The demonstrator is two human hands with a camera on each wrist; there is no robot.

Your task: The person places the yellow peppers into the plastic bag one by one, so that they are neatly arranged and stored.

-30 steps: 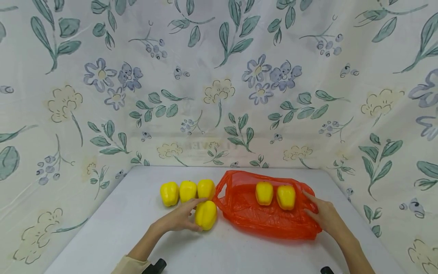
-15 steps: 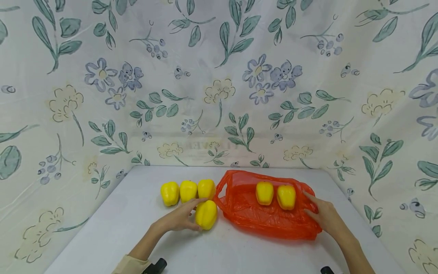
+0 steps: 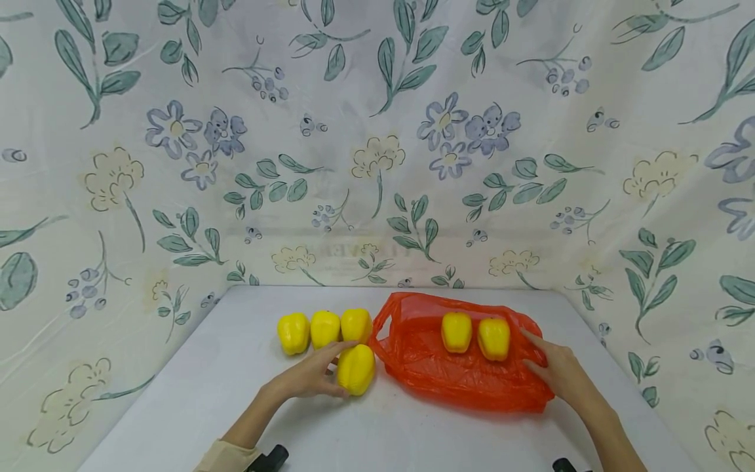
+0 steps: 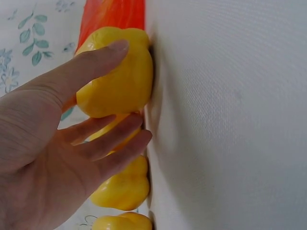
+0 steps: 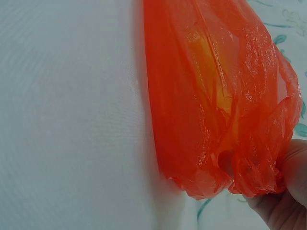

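"What's just left of the thin red plastic bag (image 3: 460, 385)?"

"My left hand (image 3: 308, 377), thumb and fingers parted round a blocky, glossy yellow bell pepper (image 3: 356, 370) it holds; likely light, firm, slippery, so its broad middle suits me"

"And at the bag's right end?"

"My right hand (image 3: 557, 371) pinches its gathered edge; it looks flimsy and could tear, so I'd bunch it"

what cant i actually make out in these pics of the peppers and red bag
Left wrist view: index fingertip of the left hand, behind the held pepper; most of the lowest pepper, cut by the bottom edge.
Right wrist view: much of the right hand, cut by the right edge; outline of the yellow shape, blurred through the red bag.
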